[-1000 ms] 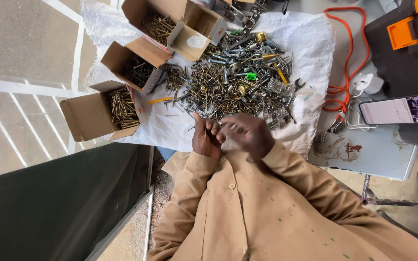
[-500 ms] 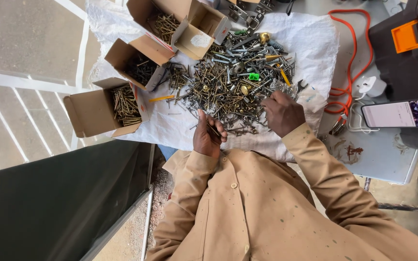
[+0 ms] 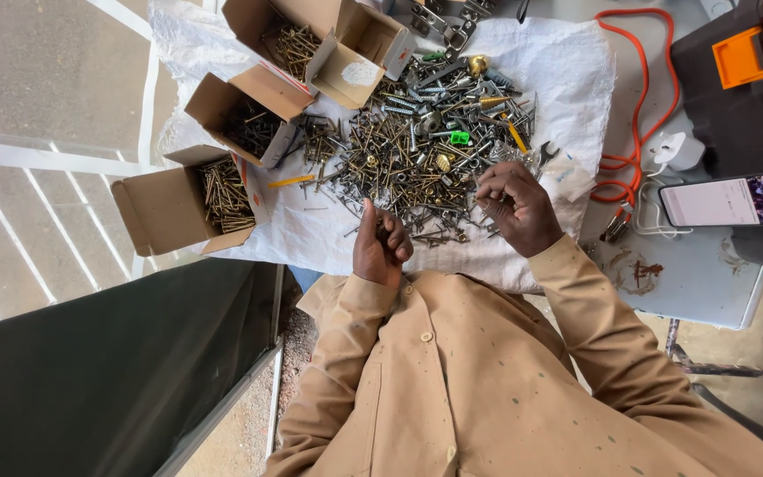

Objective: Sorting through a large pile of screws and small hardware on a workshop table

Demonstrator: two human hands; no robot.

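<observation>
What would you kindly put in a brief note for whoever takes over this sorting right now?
Left hand: cupped at the near edge of the white cloth, holding a few small pieces.
Right hand: fingers picking at the near edge of the mixed pile of screws and fittings.
Done: three open cardboard boxes at left each hold some screws.
Left: most of the pile is unsorted.

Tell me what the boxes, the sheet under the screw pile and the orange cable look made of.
The boxes look like plain brown cardboard, matt, with folded flaps. The sheet looks like woven white plastic sacking, slightly shiny and creased, though cloth is possible. The orange cable seems rubber or plastic coated, smooth and flexible in its loops. The screws look like metal, some brassy, some grey.
</observation>
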